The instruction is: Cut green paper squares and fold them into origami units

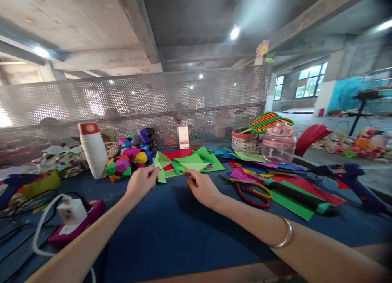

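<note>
My left hand [141, 183] is closed, thumb and index finger pinched at the edge of a light green folded paper piece [162, 161]. To the right, my right hand [203, 188] hovers above the blue table, its fingers loosely curled and the index finger partly stretched out. Nothing shows between those fingers. Just beyond it lies a pile of green paper pieces [211, 158], partly on red paper [180, 154]. Scissors [254, 192] with red and yellow handles rest right of my right hand, beside a black-and-green cutter-like tool [298, 195].
Colourful faceted paper balls [122, 166] and stacked paper cups [94, 154] stand left; a purple power strip [92, 217] with cables lies nearer. At right are a clear bottle [279, 146], a woven basket [245, 141], coloured sheets [303, 185] and a blue glue gun [352, 181]. A perforated metal screen [147, 95] stands behind.
</note>
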Action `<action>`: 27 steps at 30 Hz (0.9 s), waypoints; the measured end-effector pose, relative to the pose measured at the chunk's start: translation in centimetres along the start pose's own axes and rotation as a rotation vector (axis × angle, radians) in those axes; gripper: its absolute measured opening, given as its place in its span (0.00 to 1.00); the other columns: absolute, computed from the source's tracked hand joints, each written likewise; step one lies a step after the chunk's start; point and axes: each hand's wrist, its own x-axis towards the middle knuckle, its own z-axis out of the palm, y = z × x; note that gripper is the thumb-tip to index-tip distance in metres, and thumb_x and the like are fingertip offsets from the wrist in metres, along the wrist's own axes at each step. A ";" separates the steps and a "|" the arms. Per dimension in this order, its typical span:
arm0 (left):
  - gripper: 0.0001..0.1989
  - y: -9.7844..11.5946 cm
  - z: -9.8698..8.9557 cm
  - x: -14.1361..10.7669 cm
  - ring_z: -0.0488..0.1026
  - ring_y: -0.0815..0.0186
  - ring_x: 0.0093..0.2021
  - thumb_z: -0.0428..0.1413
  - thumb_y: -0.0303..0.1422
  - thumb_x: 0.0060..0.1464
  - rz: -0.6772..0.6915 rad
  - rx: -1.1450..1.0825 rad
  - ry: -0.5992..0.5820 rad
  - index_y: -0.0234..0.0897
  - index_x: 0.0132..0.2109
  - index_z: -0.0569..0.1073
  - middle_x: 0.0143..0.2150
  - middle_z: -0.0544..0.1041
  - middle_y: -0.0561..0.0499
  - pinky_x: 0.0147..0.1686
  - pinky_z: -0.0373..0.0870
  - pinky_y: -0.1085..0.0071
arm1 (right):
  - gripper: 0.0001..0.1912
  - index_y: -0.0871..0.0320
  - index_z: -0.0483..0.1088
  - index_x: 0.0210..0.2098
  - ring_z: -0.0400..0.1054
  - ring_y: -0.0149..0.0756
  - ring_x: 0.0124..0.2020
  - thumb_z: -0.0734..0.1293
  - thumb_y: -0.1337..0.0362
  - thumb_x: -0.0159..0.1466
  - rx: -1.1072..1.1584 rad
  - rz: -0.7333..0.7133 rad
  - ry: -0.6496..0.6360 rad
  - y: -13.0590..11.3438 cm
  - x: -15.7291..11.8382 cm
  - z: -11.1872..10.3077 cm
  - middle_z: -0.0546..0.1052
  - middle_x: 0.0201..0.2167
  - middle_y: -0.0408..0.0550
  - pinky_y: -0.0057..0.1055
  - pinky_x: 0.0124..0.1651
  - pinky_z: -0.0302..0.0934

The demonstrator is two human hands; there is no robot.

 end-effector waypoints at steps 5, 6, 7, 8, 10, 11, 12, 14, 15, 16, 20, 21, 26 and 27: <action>0.16 -0.9 -0.4 0.8 0.76 0.59 0.46 0.56 0.40 0.65 -0.029 0.045 -0.028 0.34 0.53 0.73 0.50 0.76 0.46 0.45 0.76 0.58 | 0.17 0.59 0.72 0.50 0.75 0.38 0.33 0.60 0.74 0.66 -0.026 -0.014 -0.012 -0.3 -0.1 0.0 0.81 0.30 0.46 0.29 0.38 0.62; 0.16 -1.0 -0.3 0.9 0.76 0.58 0.46 0.56 0.40 0.65 -0.031 0.054 -0.043 0.34 0.53 0.73 0.50 0.76 0.46 0.45 0.76 0.58 | 0.16 0.59 0.73 0.50 0.75 0.38 0.33 0.60 0.73 0.66 -0.031 -0.017 -0.013 -0.4 -0.2 0.0 0.81 0.30 0.46 0.29 0.38 0.62; 0.16 -1.2 -0.1 0.9 0.76 0.58 0.46 0.56 0.40 0.65 -0.032 0.064 -0.057 0.34 0.53 0.73 0.50 0.76 0.46 0.45 0.77 0.58 | 0.16 0.59 0.73 0.50 0.75 0.38 0.33 0.60 0.73 0.66 -0.037 -0.019 -0.014 -0.4 -0.2 0.0 0.81 0.30 0.46 0.29 0.37 0.62; 0.16 -1.3 0.1 1.0 0.76 0.59 0.46 0.56 0.40 0.65 -0.033 0.076 -0.068 0.34 0.53 0.73 0.50 0.76 0.46 0.45 0.77 0.58 | 0.16 0.59 0.73 0.49 0.75 0.38 0.33 0.60 0.73 0.66 -0.044 -0.020 -0.015 -0.4 -0.2 0.0 0.81 0.30 0.46 0.29 0.37 0.62; 0.15 -1.4 0.3 1.0 0.76 0.59 0.45 0.56 0.40 0.65 -0.035 0.100 -0.077 0.34 0.52 0.73 0.50 0.76 0.46 0.44 0.77 0.59 | 0.16 0.59 0.73 0.49 0.75 0.37 0.32 0.60 0.73 0.66 -0.059 -0.023 -0.018 -0.4 -0.2 0.0 0.81 0.30 0.46 0.29 0.37 0.62; 0.15 -1.5 0.3 0.9 0.77 0.59 0.44 0.56 0.41 0.65 -0.034 0.111 -0.075 0.34 0.52 0.73 0.49 0.76 0.46 0.44 0.77 0.60 | 0.16 0.59 0.73 0.49 0.75 0.37 0.32 0.60 0.73 0.66 -0.067 -0.025 -0.020 -0.3 -0.2 0.0 0.81 0.30 0.46 0.29 0.37 0.62; 0.15 -1.4 0.4 0.9 0.77 0.60 0.44 0.56 0.41 0.65 -0.031 0.122 -0.067 0.34 0.52 0.73 0.48 0.76 0.46 0.43 0.77 0.60 | 0.16 0.59 0.73 0.49 0.75 0.37 0.32 0.60 0.73 0.66 -0.077 -0.027 -0.022 -0.3 -0.3 0.0 0.82 0.30 0.46 0.29 0.37 0.62; 0.15 -1.2 0.3 0.7 0.77 0.61 0.42 0.56 0.41 0.66 -0.017 0.144 -0.040 0.33 0.50 0.74 0.47 0.77 0.47 0.42 0.77 0.61 | 0.16 0.58 0.73 0.49 0.75 0.37 0.33 0.61 0.74 0.65 -0.101 -0.030 -0.026 -0.3 -0.3 0.0 0.82 0.31 0.46 0.28 0.37 0.63; 0.15 -1.0 0.3 0.6 0.77 0.62 0.41 0.55 0.41 0.66 -0.007 0.156 -0.023 0.33 0.50 0.74 0.46 0.77 0.47 0.41 0.77 0.61 | 0.16 0.58 0.73 0.49 0.76 0.37 0.33 0.61 0.74 0.65 -0.117 -0.032 -0.027 -0.3 -0.3 0.0 0.82 0.31 0.46 0.28 0.37 0.63; 0.15 -0.8 0.3 0.4 0.77 0.62 0.40 0.55 0.41 0.66 0.007 0.168 -0.007 0.33 0.49 0.74 0.45 0.77 0.47 0.41 0.77 0.62 | 0.16 0.58 0.74 0.49 0.76 0.37 0.34 0.61 0.74 0.66 -0.134 -0.034 -0.028 -0.3 -0.3 0.0 0.82 0.32 0.47 0.29 0.37 0.64; 0.16 0.6 0.7 -0.8 0.76 0.64 0.37 0.54 0.43 0.66 0.094 0.210 0.032 0.33 0.45 0.75 0.40 0.77 0.50 0.38 0.76 0.64 | 0.11 0.58 0.74 0.47 0.75 0.37 0.40 0.63 0.72 0.68 -0.222 -0.048 -0.013 0.6 0.4 -0.3 0.81 0.39 0.47 0.32 0.45 0.67; 0.16 1.0 0.9 -1.2 0.76 0.65 0.35 0.54 0.44 0.66 0.123 0.216 0.032 0.33 0.43 0.75 0.38 0.77 0.51 0.37 0.76 0.65 | 0.09 0.59 0.74 0.46 0.75 0.37 0.43 0.64 0.70 0.69 -0.252 -0.047 0.000 1.0 0.7 -0.5 0.80 0.42 0.48 0.36 0.48 0.67; 0.23 2.5 2.5 -3.1 0.70 0.68 0.25 0.51 0.46 0.67 0.275 0.200 0.000 0.35 0.28 0.71 0.23 0.71 0.56 0.32 0.69 0.69 | 0.12 0.60 0.72 0.50 0.71 0.43 0.52 0.66 0.60 0.70 -0.434 0.015 0.064 4.1 2.6 -2.1 0.75 0.51 0.52 0.48 0.55 0.66; 0.25 2.7 2.8 -3.4 0.68 0.68 0.24 0.51 0.46 0.67 0.300 0.189 -0.006 0.36 0.25 0.69 0.21 0.69 0.56 0.30 0.66 0.70 | 0.13 0.60 0.71 0.51 0.70 0.44 0.53 0.66 0.60 0.70 -0.465 0.023 0.064 4.6 2.9 -2.3 0.74 0.52 0.52 0.49 0.56 0.65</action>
